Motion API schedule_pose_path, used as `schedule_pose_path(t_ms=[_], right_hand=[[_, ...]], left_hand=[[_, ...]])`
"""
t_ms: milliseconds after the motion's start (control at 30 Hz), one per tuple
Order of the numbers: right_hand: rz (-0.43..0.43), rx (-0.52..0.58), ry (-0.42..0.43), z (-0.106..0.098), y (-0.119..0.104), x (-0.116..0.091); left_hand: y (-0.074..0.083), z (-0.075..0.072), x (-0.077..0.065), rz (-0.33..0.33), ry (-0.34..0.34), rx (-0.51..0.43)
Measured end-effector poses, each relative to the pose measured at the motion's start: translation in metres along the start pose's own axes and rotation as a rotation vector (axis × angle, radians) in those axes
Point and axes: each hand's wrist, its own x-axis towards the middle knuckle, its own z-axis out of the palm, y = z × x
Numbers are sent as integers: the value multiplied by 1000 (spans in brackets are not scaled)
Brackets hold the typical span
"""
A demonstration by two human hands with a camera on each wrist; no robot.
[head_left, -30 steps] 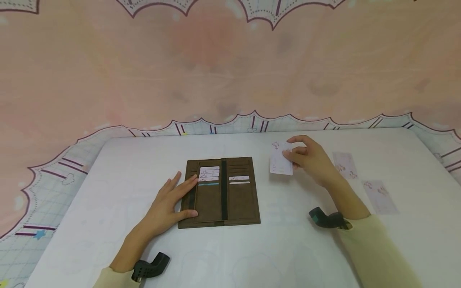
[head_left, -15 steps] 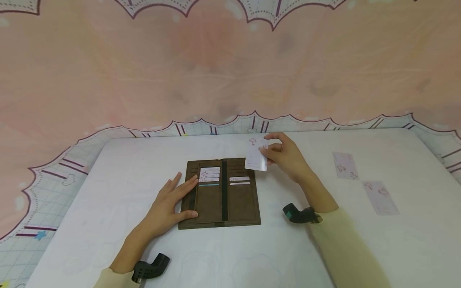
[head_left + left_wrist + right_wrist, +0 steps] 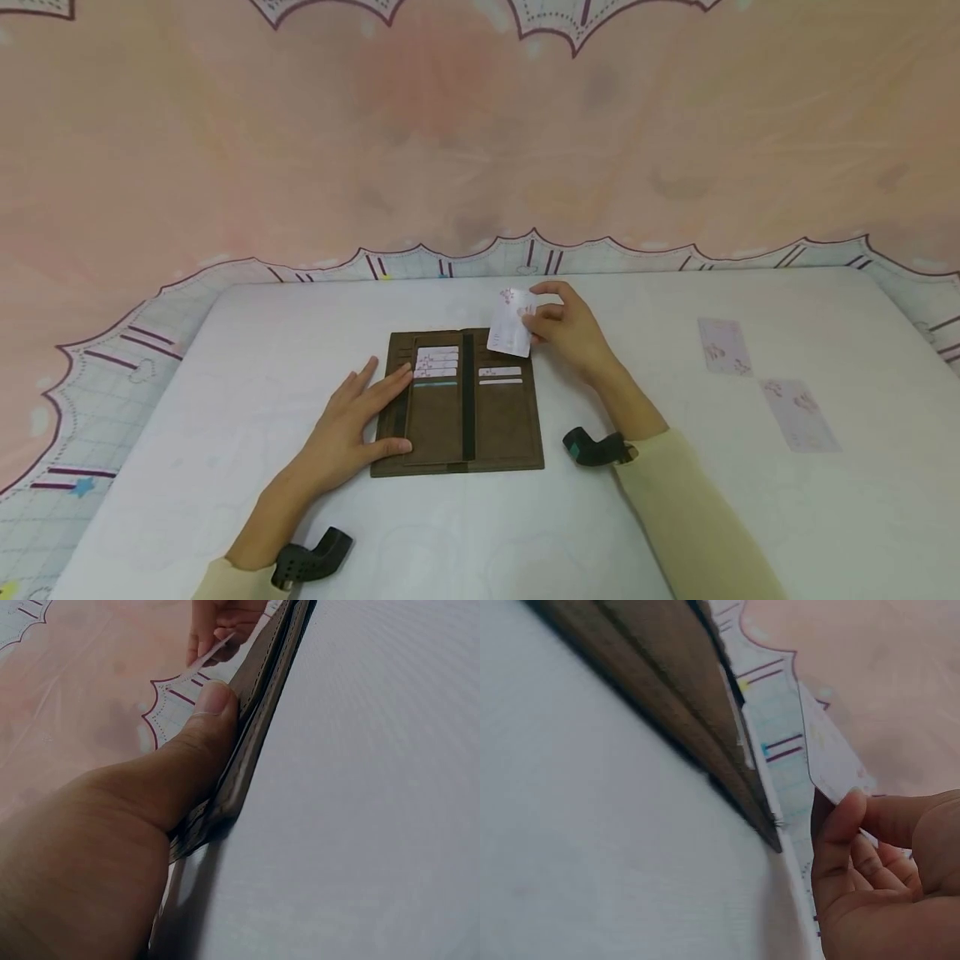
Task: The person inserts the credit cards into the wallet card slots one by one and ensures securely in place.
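An unfolded brown wallet (image 3: 432, 425) lies on the table, with several white cards (image 3: 436, 363) tucked in its left slots and others in its right slots. My left hand (image 3: 341, 433) rests on the wallet's left edge, fingers spread; the left wrist view shows its thumb (image 3: 202, 735) on the wallet's edge. Between thumb and fingers, my right hand (image 3: 573, 333) pinches a white card (image 3: 510, 321) with a reddish print. That card overlaps the upper slots of the wallet's right half in the head view. In the right wrist view the pinched card (image 3: 836, 754) stands tilted, beyond the wallet's edge.
Two pale printed cards lie on the right of the white table (image 3: 862, 350): one farther back (image 3: 723, 346), one nearer (image 3: 798, 415). A black wrist camera (image 3: 311, 557) sits on my left wrist, another (image 3: 598, 447) on my right. A patterned peach cloth (image 3: 450, 150) rises behind the table.
My right hand has carried the pinched card leftward, from beside the wallet to over its upper right part, and the card has tilted slightly. The left hand stays put on the wallet.
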Motion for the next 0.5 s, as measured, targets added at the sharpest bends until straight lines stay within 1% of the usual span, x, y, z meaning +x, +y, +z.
schedule_pose_path(t_ms=[200, 500], right_hand=[[4, -25, -3, 7, 9, 2], [-7, -20, 6, 10, 14, 1]], left_hand=[[0, -1, 0, 10, 1, -5], [-1, -1, 1, 6, -3, 7]])
